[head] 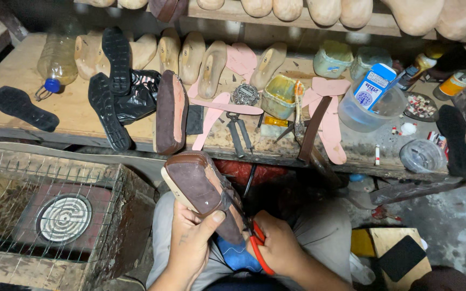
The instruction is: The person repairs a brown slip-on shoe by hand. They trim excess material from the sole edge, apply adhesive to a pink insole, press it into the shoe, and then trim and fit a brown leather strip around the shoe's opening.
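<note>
Brown leather shoe upper stretched over a pale wooden last, sole side up, gripped by the left hand, right hand closed around red-handled pliers at its edge, one more lasted brown shoe on the tabletop

A wooden worktop is seen across the far side. At its left a clear bottle lies beside black soles. Wooden lasts are lined along the back, and pliers lie near the front edge. A clear tub holding a blue carton is set at the right. A wire-covered heater is placed near left.
</note>
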